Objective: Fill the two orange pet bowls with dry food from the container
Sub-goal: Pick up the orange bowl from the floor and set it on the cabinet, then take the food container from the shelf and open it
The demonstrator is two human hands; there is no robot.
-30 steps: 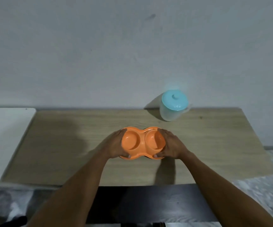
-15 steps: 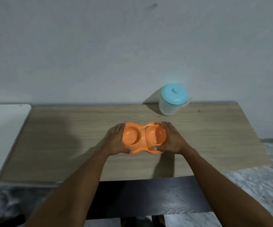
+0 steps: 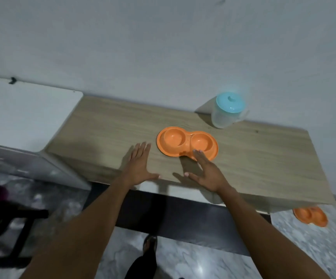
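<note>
From the head view, the orange double bowl [image 3: 187, 144], two round wells of bare glossy plastic, lies flat on the wooden desk [image 3: 102, 137] in front of the blue-lidded translucent container [image 3: 228, 112]. Both hands are spread flat with straight fingers, holding nothing. The left hand [image 3: 139, 168] lies just beside the bowl, apart from it. The right hand [image 3: 207, 172] reaches its near rim with its fingertips.

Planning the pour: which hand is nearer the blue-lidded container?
Right. The right hand sits in front of the container and slightly left, fingertips at the near rim of the orange bowl; the left hand is farther left, clear of the bowl.
</note>
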